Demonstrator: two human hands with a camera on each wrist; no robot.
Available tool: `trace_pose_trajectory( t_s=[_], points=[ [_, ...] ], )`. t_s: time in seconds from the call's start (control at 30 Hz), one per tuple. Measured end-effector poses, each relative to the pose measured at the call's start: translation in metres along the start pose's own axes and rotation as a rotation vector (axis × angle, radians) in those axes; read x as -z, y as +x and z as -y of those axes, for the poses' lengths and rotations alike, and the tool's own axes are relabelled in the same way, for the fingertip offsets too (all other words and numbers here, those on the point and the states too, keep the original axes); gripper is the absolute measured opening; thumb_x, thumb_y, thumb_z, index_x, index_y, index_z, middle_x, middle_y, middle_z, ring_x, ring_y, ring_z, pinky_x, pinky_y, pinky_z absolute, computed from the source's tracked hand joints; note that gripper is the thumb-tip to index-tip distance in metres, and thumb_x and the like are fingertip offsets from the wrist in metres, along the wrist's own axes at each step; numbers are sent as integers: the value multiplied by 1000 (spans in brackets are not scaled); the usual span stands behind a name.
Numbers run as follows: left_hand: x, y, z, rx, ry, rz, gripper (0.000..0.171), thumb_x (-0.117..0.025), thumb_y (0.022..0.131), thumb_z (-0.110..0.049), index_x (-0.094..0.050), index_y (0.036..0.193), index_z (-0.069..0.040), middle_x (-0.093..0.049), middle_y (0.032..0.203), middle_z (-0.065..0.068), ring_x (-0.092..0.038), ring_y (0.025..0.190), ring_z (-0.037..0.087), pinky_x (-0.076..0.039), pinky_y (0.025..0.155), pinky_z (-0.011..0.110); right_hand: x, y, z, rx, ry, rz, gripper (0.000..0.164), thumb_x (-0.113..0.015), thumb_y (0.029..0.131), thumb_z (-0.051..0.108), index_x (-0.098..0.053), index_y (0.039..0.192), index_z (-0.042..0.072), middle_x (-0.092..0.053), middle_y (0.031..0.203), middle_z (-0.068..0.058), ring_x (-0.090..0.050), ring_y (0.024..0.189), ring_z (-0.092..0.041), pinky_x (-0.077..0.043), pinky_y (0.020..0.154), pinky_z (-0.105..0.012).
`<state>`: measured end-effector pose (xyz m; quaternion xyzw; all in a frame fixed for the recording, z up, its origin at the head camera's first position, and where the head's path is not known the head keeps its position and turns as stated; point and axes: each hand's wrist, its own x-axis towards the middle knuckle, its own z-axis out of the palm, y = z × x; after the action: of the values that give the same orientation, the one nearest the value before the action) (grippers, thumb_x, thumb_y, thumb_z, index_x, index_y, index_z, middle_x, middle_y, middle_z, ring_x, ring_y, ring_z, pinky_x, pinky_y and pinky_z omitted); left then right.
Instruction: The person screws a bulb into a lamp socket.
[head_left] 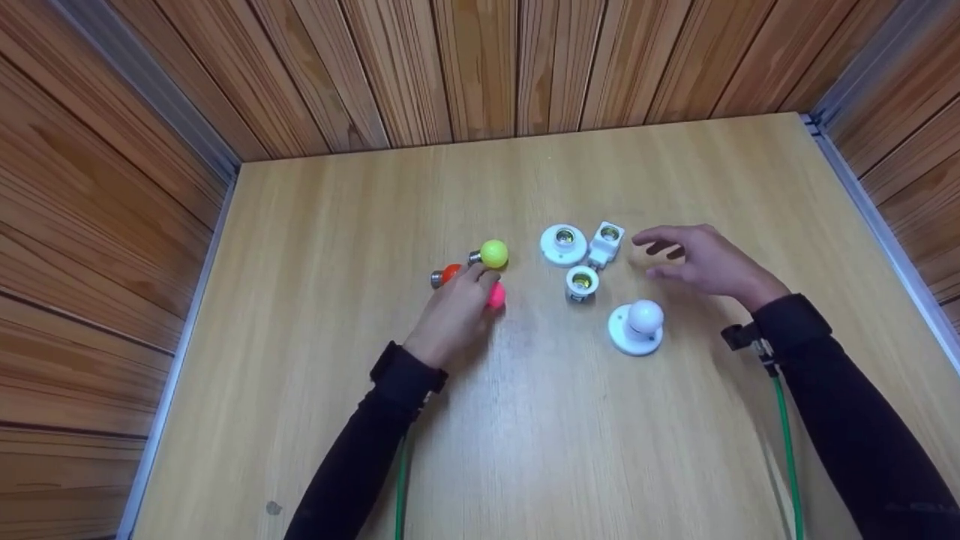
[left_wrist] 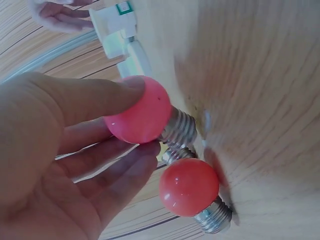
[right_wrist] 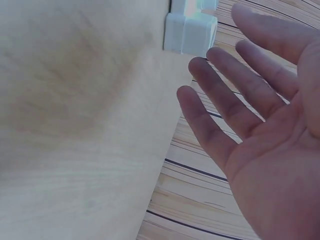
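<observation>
Between the thumb and fingers of my left hand (head_left: 457,311) is a pink light bulb (left_wrist: 142,110), pinched by its round part, its metal screw base pointing away from the palm. Close by lie a red bulb (left_wrist: 189,187) and a yellow-green bulb (head_left: 494,253), both on their sides on the table. My right hand (head_left: 705,262) hovers at the right with fingers spread loosely and nothing in them. Nearest to it is a white square lamp holder (head_left: 607,241). A round-based holder (head_left: 553,251) and a small cylindrical socket (head_left: 582,285) stand beside that one.
A white bulb (head_left: 645,317) sits upright in another round holder (head_left: 622,341), in front of the sockets. Wood-panelled walls (head_left: 480,67) enclose the table (head_left: 525,450) at the back and sides. Green cables (head_left: 787,450) run from both wrists.
</observation>
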<state>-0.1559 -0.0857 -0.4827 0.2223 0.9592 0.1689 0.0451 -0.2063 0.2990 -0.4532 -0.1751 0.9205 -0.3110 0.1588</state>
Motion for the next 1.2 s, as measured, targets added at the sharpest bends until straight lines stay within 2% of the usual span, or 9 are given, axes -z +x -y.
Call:
trace_pose_trajectory(
  t_s=[0.13,0.23,0.47,0.63,0.8,1.07,1.2],
  points=[
    [2,-4,-1,23,-124,-47,52,-75,98,-10,-59,147,-7,-64,142,14,-64,129,24,-55,119,41,-1,14,-1,18,36,-41,56,-75,97,6,-57,150,8,-64,147,-23,-66,130,-43,-54,109,-64],
    [6,-7,-2,25,-192,-76,50,-76,97,-10,-60,144,-8,-64,140,13,-65,127,25,-56,117,41,-2,24,-3,15,48,-41,62,-76,96,5,-53,153,8,-64,146,-24,-65,130,-43,-54,110,-63],
    [20,-13,-7,33,-312,-100,54,-77,97,-10,-60,148,-15,-59,152,11,-62,139,25,-52,122,43,-5,43,-9,-31,45,-2,72,-75,96,6,-43,160,12,-59,148,-23,-59,136,-44,-53,111,-63],
    [28,-19,-12,17,-347,-136,54,-77,97,-12,-62,147,-22,-61,148,8,-64,135,24,-55,119,41,-10,55,-11,-35,40,38,77,-76,95,3,-41,163,16,-58,148,-21,-58,137,-43,-51,114,-62],
    [32,-25,-16,-31,-398,-184,48,-77,97,-13,-66,143,-20,-64,141,7,-64,129,23,-58,115,39,-15,62,-10,-27,26,70,79,-77,94,2,-43,163,19,-59,147,-19,-61,134,-41,-53,112,-58],
    [35,-31,-20,-88,-430,-250,43,-75,98,-13,-68,140,-19,-65,137,8,-65,126,23,-59,111,38,-19,68,-14,6,11,62,74,-78,94,3,-48,159,21,-62,146,-14,-62,124,-35,-51,107,-51],
    [34,-32,-20,-110,-435,-268,41,-74,98,-11,-69,138,-19,-66,136,7,-65,125,22,-59,110,37,-21,70,-16,5,1,53,68,-77,96,4,-51,157,19,-65,141,-13,-63,118,-31,-50,102,-44]
  ],
)
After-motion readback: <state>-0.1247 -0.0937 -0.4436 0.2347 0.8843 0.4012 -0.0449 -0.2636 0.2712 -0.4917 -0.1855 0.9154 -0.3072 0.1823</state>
